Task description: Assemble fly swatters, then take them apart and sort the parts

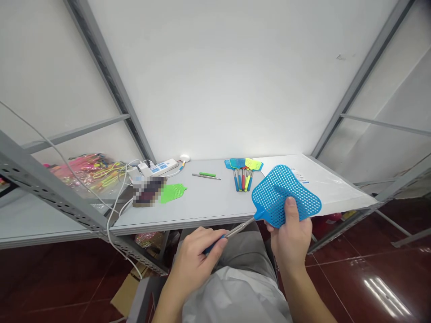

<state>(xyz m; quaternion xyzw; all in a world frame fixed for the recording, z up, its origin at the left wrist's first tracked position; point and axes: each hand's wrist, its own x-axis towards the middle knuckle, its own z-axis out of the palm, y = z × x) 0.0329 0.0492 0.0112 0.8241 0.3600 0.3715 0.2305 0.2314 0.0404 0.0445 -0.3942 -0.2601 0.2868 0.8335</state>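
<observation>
gripping blue fly swatter (261, 213) by the handle (237, 231) in closed left hand (191, 264), pinching mesh head (286, 190) in right hand (291, 237), long axis slanting away rightward

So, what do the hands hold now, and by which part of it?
One blue plastic fly swatter: the left hand grips its handle near the blue end, and the right hand pinches its mesh head.

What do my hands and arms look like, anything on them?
The left hand and the right hand are bare, with no gloves, rings, watch or sleeves showing. Below them are a pale grey top and grey trousers.
</observation>
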